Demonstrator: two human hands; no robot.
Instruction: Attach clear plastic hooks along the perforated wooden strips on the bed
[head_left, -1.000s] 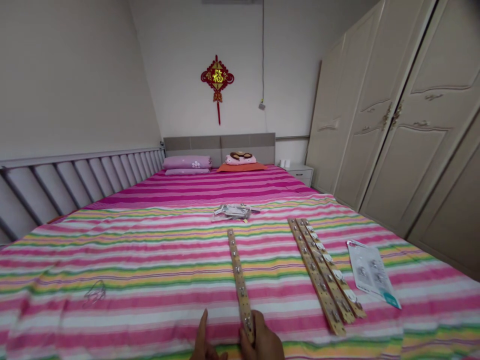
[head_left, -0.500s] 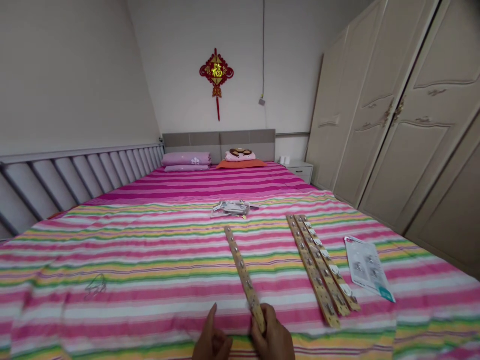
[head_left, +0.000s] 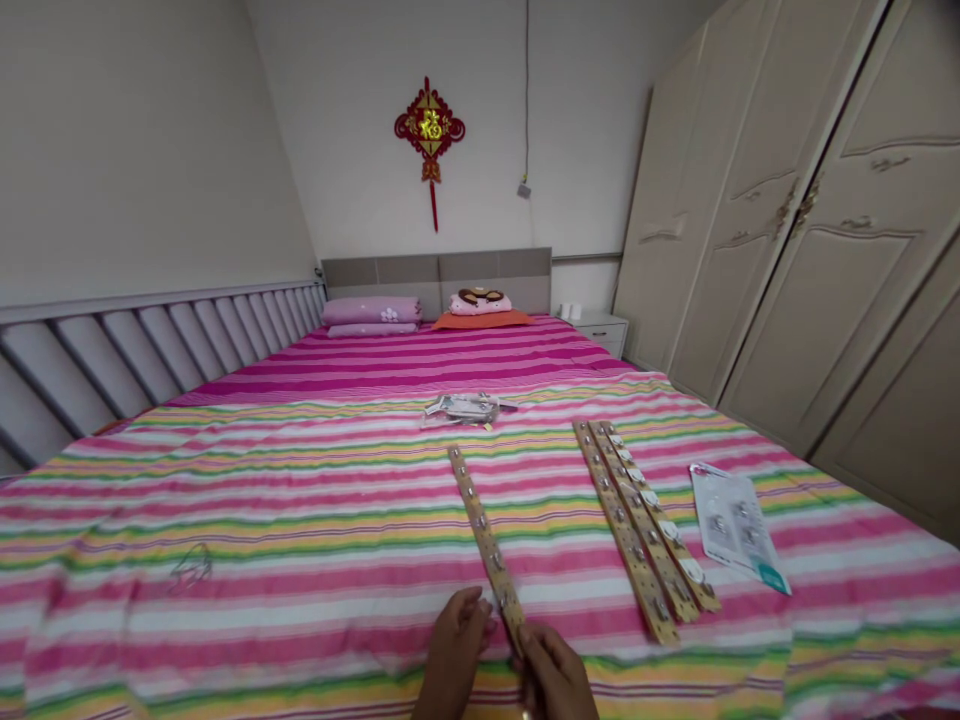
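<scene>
Across the striped sheet (head_left: 300,560), the strip (head_left: 487,545) runs far and slightly left from the right hand (head_left: 556,672), whose fingers pinch its near end. The nearby left hand (head_left: 454,640) half-curls leftward of it; whether it touches, I cannot tell.
</scene>
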